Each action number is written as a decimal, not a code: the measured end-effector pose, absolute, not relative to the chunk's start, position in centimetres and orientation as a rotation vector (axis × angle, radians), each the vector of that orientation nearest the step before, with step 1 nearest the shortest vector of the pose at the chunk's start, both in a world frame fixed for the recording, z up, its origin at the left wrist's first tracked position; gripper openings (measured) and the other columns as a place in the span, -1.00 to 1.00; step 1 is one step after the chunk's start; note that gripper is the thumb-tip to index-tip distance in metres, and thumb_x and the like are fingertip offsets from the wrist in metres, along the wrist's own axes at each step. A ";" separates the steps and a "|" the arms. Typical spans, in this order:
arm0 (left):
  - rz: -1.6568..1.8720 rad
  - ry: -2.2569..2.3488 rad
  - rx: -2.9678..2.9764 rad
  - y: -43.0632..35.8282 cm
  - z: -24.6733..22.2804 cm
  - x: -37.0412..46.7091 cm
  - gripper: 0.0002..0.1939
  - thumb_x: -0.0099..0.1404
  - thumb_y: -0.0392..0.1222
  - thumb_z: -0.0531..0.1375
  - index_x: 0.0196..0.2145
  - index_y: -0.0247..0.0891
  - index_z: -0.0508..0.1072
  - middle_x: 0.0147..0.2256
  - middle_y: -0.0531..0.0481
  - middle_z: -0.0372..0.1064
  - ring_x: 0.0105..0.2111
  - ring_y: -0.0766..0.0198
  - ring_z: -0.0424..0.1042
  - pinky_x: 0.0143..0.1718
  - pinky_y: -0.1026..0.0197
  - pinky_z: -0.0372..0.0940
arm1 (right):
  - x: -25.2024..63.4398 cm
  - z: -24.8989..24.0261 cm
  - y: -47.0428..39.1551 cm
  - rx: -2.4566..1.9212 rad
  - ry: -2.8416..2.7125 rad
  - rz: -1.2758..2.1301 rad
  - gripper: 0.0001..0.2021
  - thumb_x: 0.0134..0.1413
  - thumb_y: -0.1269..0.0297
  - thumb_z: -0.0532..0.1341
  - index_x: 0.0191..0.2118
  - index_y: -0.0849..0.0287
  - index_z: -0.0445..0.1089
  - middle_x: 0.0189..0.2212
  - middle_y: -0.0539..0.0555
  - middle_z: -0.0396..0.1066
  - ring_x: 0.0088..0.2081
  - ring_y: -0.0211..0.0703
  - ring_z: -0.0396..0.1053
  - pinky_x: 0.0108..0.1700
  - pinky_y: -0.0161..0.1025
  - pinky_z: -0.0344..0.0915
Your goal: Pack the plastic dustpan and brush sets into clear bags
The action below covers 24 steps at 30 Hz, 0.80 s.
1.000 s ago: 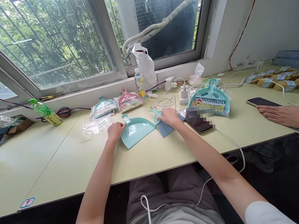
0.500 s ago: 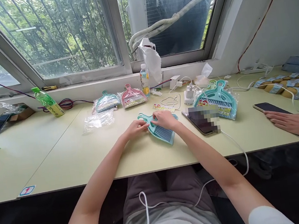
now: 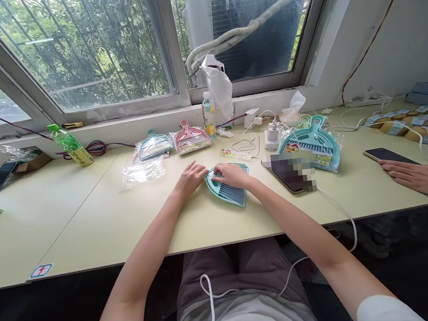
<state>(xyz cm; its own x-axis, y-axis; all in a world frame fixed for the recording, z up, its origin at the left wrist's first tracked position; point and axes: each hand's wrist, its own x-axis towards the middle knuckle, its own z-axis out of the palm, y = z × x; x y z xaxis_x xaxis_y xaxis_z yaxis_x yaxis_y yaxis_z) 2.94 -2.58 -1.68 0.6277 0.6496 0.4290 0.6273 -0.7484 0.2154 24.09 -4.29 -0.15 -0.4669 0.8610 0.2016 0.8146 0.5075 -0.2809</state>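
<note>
A teal dustpan (image 3: pixel 244 167) lies on the table in front of me, with a small teal hand brush (image 3: pixel 231 193) nested in it, its bluish bristles toward my right forearm. My left hand (image 3: pixel 192 178) is closed around the handle end at the left and covers most of it. Over the brush's handle, my right hand (image 3: pixel 231 175) grips with curled fingers. Just behind lies a printed card strip (image 3: pixel 235 154). To the left is a crumpled clear plastic wrapper (image 3: pixel 144 172).
Packed dustpan sets, one blue (image 3: pixel 154 145), one pink (image 3: pixel 191 137) and a larger teal one (image 3: pixel 310 144), stand toward the window. A phone (image 3: pixel 287 175) with a white cable lies right of my hands. Another person's hand (image 3: pixel 420 173) rests on a second phone (image 3: pixel 389 156).
My left hand has shifted up and over the handle end, which showed before and is now mostly covered. The dustpan and brush have turned slightly and moved a little left.
</note>
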 end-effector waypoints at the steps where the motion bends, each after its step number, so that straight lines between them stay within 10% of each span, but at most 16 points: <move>1: 0.802 1.061 2.740 -2.6 -1.7 2.9 -0.69 0.25 -0.39 0.09 -0.12 -0.17 0.51 -0.05 -0.18 0.46 0.05 0.05 0.39 0.31 -0.07 -0.07 | 24.1 -0.2 -4.2 -1.399 -2.429 0.221 -0.78 0.23 0.10 0.17 -0.16 0.13 0.39 -0.15 0.06 0.45 -0.18 -0.14 0.41 -0.25 -0.28 0.15; 16: 0.493 1.250 3.109 -2.9 -2.0 2.6 -0.55 0.34 -0.44 -0.02 0.08 -0.24 0.45 0.12 -0.17 0.38 0.12 0.14 0.39 0.11 0.11 0.32 | 24.5 -1.1 -3.5 -1.341 -2.344 0.315 -0.80 0.20 0.10 0.20 -0.21 0.12 0.41 -0.21 0.03 0.45 -0.19 -0.17 0.39 -0.24 -0.30 0.16; 24: 1.438 1.233 2.239 -3.3 -1.0 4.4 -0.40 0.32 -0.18 0.14 0.29 -0.09 0.14 0.28 -0.16 0.12 0.31 0.00 0.07 0.30 -0.13 0.02 | 24.3 -0.8 -3.1 -1.328 -1.999 0.343 -0.79 0.05 0.08 0.29 -0.32 0.12 0.44 -0.31 0.02 0.46 -0.28 -0.17 0.38 -0.26 -0.28 0.19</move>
